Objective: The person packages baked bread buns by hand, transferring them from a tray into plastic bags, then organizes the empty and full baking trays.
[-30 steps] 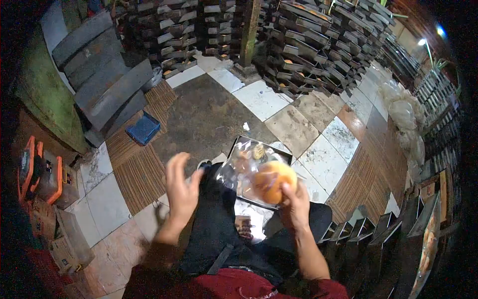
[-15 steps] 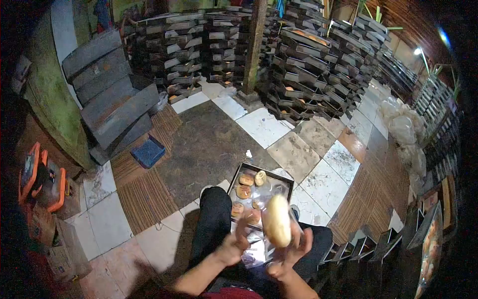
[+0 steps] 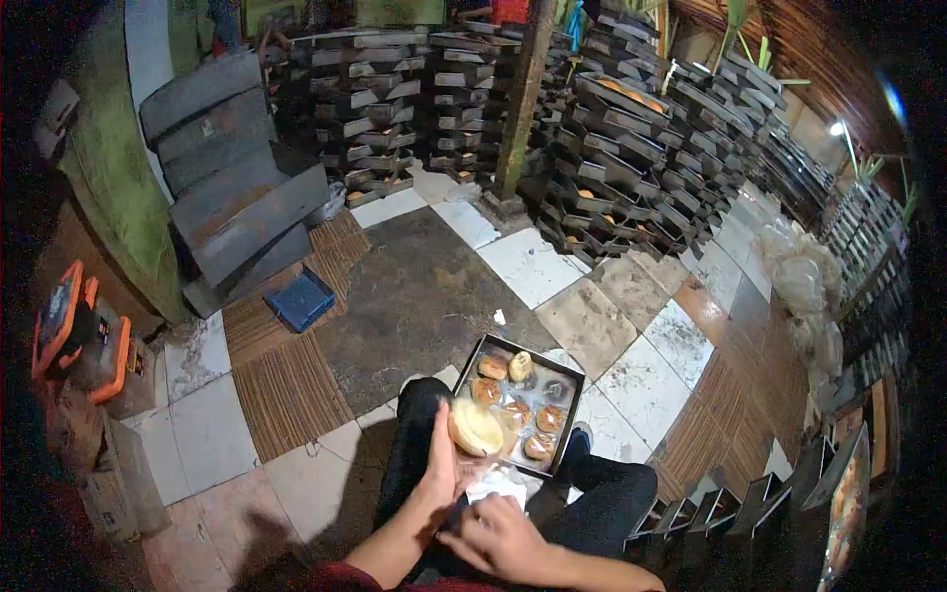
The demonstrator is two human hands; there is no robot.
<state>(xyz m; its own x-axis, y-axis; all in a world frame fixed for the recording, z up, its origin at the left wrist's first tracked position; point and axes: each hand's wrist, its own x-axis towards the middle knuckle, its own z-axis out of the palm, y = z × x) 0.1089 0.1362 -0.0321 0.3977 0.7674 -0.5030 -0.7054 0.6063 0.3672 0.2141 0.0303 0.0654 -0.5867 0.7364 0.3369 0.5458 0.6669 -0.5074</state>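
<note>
A pale bread roll (image 3: pixel 476 429) is in my left hand (image 3: pixel 441 464), which holds it upright above the left edge of a dark square tray (image 3: pixel 569 431). Several browned rolls lie in the tray, among them one roll (image 3: pixel 549 418) at the right side; clear plastic shows around some. My right hand (image 3: pixel 505 541) is lower, over my lap, its fingers curled and slightly blurred. Whatever those fingers hold is hidden. White plastic packaging (image 3: pixel 496 485) lies just above the right hand, between it and the tray.
Tall stacks of dark trays (image 3: pixel 631 158) stand behind a wooden post (image 3: pixel 517 109). A blue tray (image 3: pixel 300 300) lies on the tiled floor at left, near a grey stack (image 3: pixel 222 187). Orange-edged cases (image 3: pixel 110 360) stand far left, clear plastic bags (image 3: pixel 804 266) at right.
The pale roll has moved left, from beside my right hand into my left hand. My right hand has dropped down toward my lap. More rolls in the tray are now visible.
</note>
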